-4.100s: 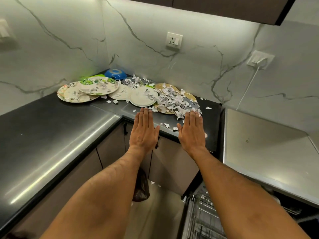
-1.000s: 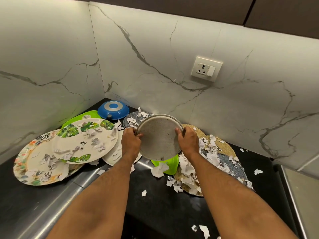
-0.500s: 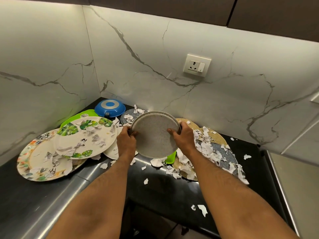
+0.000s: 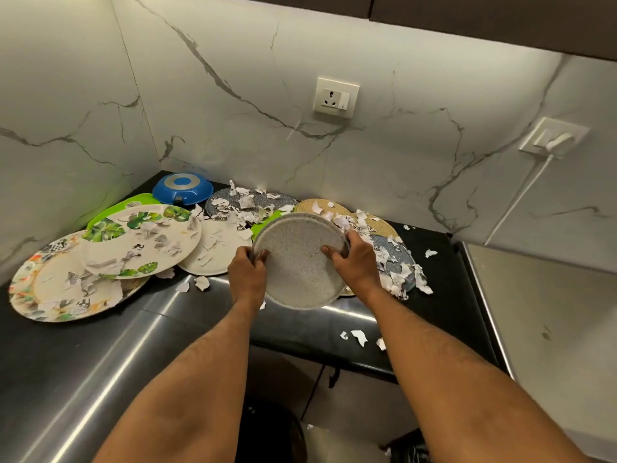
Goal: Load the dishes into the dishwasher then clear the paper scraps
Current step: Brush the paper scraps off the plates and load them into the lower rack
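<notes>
Both hands hold a speckled white plate tilted above the black counter. My left hand grips its left rim and my right hand grips its right rim, thumbs on the plate's face. Behind lie more dishes: a leaf-print plate, a floral plate, a plain white plate, a green plate, a blue bowl upside down and a grey-blue plate. Torn paper scraps cover them and the counter.
Round woven mats lie under the scraps at the right. A pale appliance top borders the counter on the right. Marble walls close the corner, with a socket and a plugged-in cable. A dark bag sits below.
Both hands have drawn the speckled plate back toward me and lowered it, away from the pile. The view has shifted right and down. At 4.1 s ago both hands lay flat and empty.
</notes>
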The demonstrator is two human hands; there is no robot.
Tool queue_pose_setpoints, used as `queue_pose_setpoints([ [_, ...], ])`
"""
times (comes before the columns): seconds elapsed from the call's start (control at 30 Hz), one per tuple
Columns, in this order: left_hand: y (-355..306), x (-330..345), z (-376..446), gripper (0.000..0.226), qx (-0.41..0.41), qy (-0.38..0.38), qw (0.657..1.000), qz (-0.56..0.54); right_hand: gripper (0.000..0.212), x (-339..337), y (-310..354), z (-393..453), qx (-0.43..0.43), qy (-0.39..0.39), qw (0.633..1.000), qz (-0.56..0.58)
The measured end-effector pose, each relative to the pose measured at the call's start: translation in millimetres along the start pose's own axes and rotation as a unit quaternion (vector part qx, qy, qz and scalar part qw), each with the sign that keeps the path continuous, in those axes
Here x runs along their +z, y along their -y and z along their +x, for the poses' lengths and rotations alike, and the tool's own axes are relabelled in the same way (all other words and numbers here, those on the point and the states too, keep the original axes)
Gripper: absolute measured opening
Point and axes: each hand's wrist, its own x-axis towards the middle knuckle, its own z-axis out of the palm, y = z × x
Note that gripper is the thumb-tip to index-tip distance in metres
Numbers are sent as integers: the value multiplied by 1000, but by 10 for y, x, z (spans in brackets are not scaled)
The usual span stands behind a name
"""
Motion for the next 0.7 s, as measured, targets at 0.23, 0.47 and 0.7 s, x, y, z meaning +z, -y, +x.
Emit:
queue_pose_setpoints([
  [0.23,-45,195,-814,18,5,22,999,30,43,-496,-395,-687,11,1,1000,16],
  [0.47,-50,481,-2027,19,12,65,996,66,42,-1176,-1007,-1737,55,16,997,58],
  [0.7,-17,765,-2975,18,10,126,988,87,32,-1716,-1423,-2700,117,14,991,56],
])
